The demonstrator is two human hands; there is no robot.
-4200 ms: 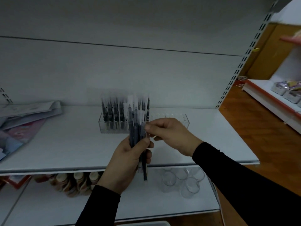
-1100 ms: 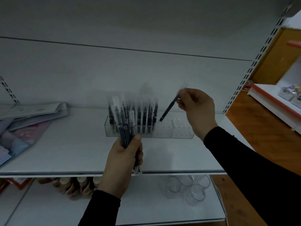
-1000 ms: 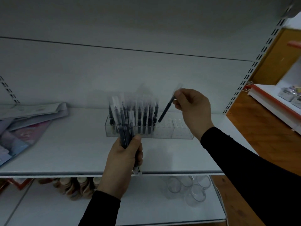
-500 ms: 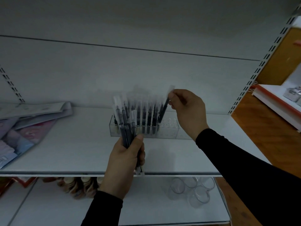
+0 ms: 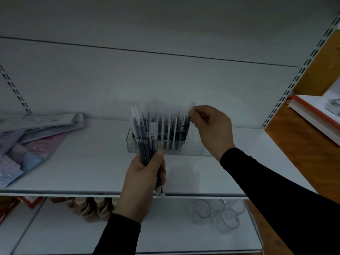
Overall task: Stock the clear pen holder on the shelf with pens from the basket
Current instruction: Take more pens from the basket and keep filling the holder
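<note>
My right hand (image 5: 211, 129) has come down from where it hovered a second ago, and the pen (image 5: 187, 124) it pinches by the cap end now stands nearly upright at the right end of the row in the holder (image 5: 195, 150), instead of slanting above it. I judge its tip is entering a slot, though the clear plastic and blur keep me from telling whether it is seated. The holder sits near the back of the shelf (image 5: 88, 172), about midway along; its right part has no pens in it, so there is more stocking to do. My left hand (image 5: 143, 181) grips the bundle (image 5: 145, 142) of pens just in front of the holder, unchanged. No basket is in view.
</note>
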